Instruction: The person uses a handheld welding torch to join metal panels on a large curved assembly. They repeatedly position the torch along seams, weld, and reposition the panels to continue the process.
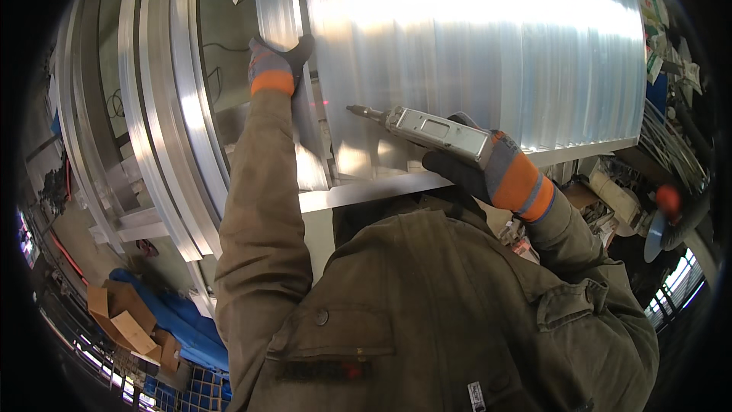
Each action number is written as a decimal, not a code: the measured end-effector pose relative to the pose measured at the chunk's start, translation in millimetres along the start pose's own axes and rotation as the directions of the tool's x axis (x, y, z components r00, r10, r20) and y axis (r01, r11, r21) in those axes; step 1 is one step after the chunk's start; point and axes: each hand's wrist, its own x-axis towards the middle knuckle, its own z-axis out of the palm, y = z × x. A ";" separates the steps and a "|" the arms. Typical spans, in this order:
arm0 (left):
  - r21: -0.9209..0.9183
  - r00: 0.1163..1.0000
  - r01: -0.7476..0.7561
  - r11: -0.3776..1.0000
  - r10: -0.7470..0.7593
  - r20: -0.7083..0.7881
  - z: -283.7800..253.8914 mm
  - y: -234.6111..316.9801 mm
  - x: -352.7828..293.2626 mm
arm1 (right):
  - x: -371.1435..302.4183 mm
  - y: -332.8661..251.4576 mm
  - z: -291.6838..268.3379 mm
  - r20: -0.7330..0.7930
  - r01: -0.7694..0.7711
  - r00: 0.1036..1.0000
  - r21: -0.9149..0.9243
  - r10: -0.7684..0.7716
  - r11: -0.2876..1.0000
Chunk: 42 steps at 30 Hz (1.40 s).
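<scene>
My left hand, in a grey, orange and black glove, is closed round the edge of a long aluminium profile. Grey and orange also covers my right hand, which grips a drill-like power tool with a silver boxy body and a narrow pointed tip. The tool's tip points left, above the near end of a wide row of shiny aluminium profiles, apart from the profile in my left hand. A small red light spot falls on the metal between my left hand and the tip. The tool's handle is hidden.
Several long aluminium profiles lie on a frame to the left. A metal crossbar runs along the near edge. At lower left are an open cardboard box and blue sheeting. Cluttered parts and thin rods fill the right side.
</scene>
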 end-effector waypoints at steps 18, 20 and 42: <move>-0.041 0.998 -0.032 0.999 0.034 0.053 4.2 20.1 -11.5 | -4.6 3.7 10.9 0.042 0.069 0.997 0.004 -0.069 0.998; -0.027 0.996 0.014 1.000 -0.012 0.087 3.4 24.0 -14.1 | -3.2 -1.5 7.2 0.060 0.069 0.996 -0.017 -0.068 0.997; -0.004 0.988 0.008 1.000 -0.007 0.154 5.0 22.4 -11.5 | 57.2 -41.0 -11.5 0.450 -0.080 0.886 -0.098 0.116 0.992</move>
